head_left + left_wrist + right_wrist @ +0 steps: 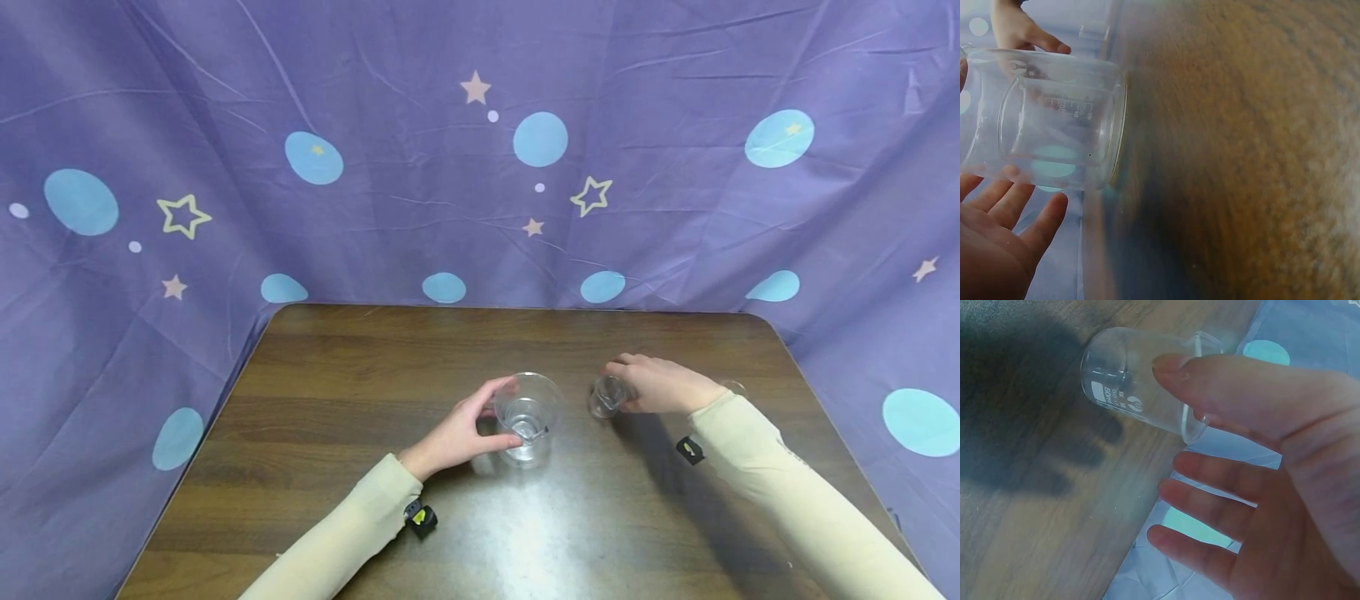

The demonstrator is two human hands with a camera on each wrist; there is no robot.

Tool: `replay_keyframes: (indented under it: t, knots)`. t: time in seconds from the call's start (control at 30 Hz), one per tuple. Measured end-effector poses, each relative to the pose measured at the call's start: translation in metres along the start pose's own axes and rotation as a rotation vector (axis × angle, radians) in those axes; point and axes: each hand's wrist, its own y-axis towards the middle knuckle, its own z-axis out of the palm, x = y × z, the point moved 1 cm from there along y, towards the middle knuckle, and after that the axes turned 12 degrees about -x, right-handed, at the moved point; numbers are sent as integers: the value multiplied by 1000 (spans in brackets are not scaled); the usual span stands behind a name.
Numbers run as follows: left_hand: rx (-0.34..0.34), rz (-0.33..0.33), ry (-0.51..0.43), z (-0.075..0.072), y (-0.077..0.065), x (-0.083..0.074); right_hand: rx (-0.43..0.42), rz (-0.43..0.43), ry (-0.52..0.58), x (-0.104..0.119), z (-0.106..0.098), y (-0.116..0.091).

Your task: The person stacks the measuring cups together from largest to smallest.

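Observation:
A large clear glass beaker (551, 400) stands on the wooden table in front of me. Inside it sits a smaller beaker (1054, 122) with printed graduation marks. My left hand (461, 433) holds the large beaker from the left, thumb on the near side and fingers on the far side. To the right, my right hand (660, 385) pinches a small glass beaker (1138, 378) by its upper part. The thumb lies at its rim, and the index finger is mostly hidden behind. The other fingers (1210, 506) are spread away from the glass.
Behind the right wrist, a clear glass rim (737, 387) shows partly, the rest hidden by the sleeve. The brown wooden table (337, 400) has rounded far corners. A purple curtain (405, 167) with stars and blue spots surrounds its far and side edges.

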Motion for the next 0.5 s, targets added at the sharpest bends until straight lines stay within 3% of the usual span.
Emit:
replay_keyframes:
  t: [0.27,0.5]
  knots:
    - [3,2,-6,0,1,-1,-21,4,20,0,1,-1]
    - [0,-14,10,-1,0,-3,9,17,32,1,1,-2]
